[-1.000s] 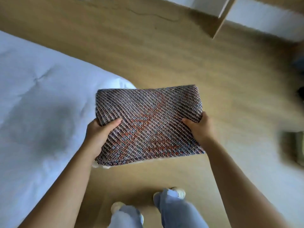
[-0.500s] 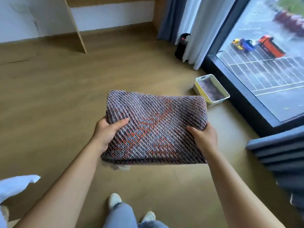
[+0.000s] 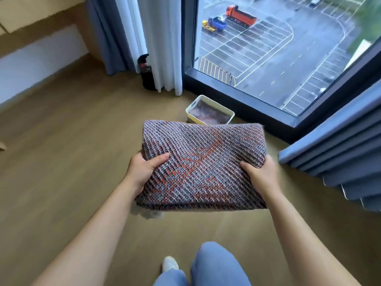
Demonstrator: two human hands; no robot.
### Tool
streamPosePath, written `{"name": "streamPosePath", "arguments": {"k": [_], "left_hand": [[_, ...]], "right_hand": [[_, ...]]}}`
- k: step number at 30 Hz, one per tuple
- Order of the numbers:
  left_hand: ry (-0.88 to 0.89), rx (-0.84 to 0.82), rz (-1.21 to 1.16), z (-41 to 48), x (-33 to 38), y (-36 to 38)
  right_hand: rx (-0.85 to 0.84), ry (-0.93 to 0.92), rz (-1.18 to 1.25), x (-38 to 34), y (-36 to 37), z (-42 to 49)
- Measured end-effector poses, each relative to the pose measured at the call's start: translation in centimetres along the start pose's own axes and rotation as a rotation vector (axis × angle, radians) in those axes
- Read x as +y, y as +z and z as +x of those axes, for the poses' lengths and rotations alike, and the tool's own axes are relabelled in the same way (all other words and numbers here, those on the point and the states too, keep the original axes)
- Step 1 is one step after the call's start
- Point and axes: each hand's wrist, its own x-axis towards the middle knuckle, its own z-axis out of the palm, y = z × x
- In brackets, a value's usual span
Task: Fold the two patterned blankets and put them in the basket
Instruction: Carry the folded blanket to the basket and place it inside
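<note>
Head view: above the floor (image 3: 61, 162), the left hand (image 3: 142, 172) grips the folded blanket (image 3: 204, 166) at its left edge, thumb on top. The blanket is held flat in the air before the person. Past its far edge a white basket (image 3: 190, 109) stands by the window (image 3: 268, 48), with a second blanket (image 3: 208, 113) inside. The right hand (image 3: 261, 176) grips the right edge the same way. A blue curtain (image 3: 340, 153) hangs at far right.

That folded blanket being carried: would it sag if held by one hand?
Probably floppy: the folded blanket has soft, rounded edges, and the left hand and right hand support both sides. Likely light for its bulk, as it is carried clear of the floor. Its coarse knit probably resists slipping.
</note>
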Motion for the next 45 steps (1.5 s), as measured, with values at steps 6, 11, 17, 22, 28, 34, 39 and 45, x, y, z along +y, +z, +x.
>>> {"name": "streamPosePath", "arguments": {"k": [6, 11, 17, 22, 28, 34, 39, 45], "left_hand": [[-0.044, -0.130, 0.121, 12.8, 4.8, 6.8], [-0.100, -0.173, 0.179, 22.1, 9.1, 11.7], [-0.235, -0.220, 0.265, 35.6, 12.7, 16.2], [-0.342, -0.310, 0.384, 49.5, 12.7, 20.1], [-0.419, -0.424, 0.495, 67.5, 9.6, 26.1], [-0.494, -0.405, 0.444, 80.8, 1.6, 31.8], [-0.485, -0.428, 0.384, 88.8, -6.3, 33.8], [-0.417, -0.242, 0.629, 95.6, -16.4, 28.5]], "right_hand": [[0.121, 0.140, 0.050, -1.1, 0.8, 10.9], [0.167, 0.230, 0.063, -3.5, 1.3, 19.6], [0.212, 0.303, 0.073, -5.6, 4.1, 31.2], [0.294, 0.421, 0.053, -5.0, 9.4, 42.1], [0.415, 0.557, 0.084, -0.8, 17.0, 55.3], [0.481, 0.589, 0.098, 7.3, 22.9, 65.5], [0.562, 0.566, 0.088, 14.8, 27.4, 71.5], [0.309, 0.584, 0.046, 22.5, 36.9, 74.0]]}}
